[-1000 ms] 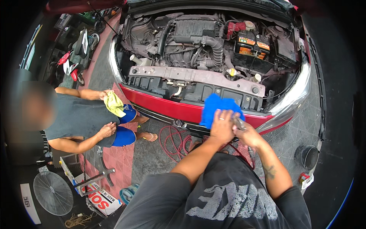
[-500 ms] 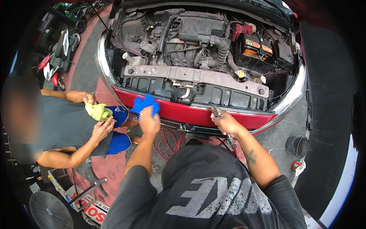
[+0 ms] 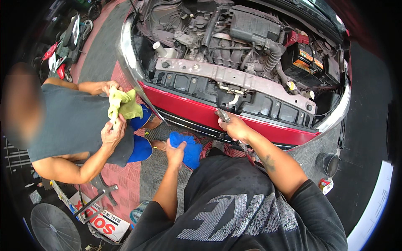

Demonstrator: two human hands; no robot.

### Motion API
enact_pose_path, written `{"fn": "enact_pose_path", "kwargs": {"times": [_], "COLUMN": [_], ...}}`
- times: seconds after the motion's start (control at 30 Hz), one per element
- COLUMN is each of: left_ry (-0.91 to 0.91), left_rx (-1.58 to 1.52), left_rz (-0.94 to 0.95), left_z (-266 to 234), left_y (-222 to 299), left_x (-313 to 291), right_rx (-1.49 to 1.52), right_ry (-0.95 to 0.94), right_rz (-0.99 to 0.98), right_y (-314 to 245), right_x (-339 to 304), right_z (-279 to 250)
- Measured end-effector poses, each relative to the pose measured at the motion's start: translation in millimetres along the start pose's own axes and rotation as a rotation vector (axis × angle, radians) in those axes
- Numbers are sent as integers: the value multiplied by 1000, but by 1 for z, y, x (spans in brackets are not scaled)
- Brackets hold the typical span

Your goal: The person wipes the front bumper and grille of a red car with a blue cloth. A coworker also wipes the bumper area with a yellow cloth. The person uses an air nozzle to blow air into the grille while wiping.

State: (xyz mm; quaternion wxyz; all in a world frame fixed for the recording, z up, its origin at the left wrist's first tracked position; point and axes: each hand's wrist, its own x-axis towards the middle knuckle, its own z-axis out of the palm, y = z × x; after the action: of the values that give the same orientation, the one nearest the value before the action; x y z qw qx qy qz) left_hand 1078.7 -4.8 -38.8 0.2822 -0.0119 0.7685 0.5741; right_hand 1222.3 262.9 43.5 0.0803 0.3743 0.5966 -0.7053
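Note:
My left hand (image 3: 175, 154) is closed on a blue cloth (image 3: 191, 153), which hangs loosely in front of the car, above the floor. My right hand (image 3: 237, 128) grips a metal air blow gun (image 3: 224, 116); its nozzle end sits over the red front panel (image 3: 188, 111) of the car. A hose fitting shows below that hand. Past the panel lies the open engine bay, with its dusty crossmember (image 3: 201, 69) and the hood latch (image 3: 233, 93).
A co-worker (image 3: 71, 125) sits close on the left, holding a yellow-green cloth (image 3: 124, 103) in both hands. Red hose (image 3: 209, 148) coils on the floor by my feet. A black bucket (image 3: 328, 164) stands at right, and a round metal-framed stool (image 3: 55, 229) at lower left.
My left hand has drawn the blue cloth back off the red panel, toward me. My right hand keeps the blow gun and now appears further left along the panel. My view has shifted left.

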Motion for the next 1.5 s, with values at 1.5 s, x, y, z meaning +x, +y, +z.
{"fn": "enact_pose_path", "kwargs": {"times": [1.5], "left_ry": [-121], "left_rx": [784], "left_rz": [-616], "left_z": [-174], "left_y": [-168], "left_x": [-120], "right_rx": [45], "right_ry": [-181], "right_rz": [1], "right_y": [-103], "right_x": [111], "right_z": [97]}}
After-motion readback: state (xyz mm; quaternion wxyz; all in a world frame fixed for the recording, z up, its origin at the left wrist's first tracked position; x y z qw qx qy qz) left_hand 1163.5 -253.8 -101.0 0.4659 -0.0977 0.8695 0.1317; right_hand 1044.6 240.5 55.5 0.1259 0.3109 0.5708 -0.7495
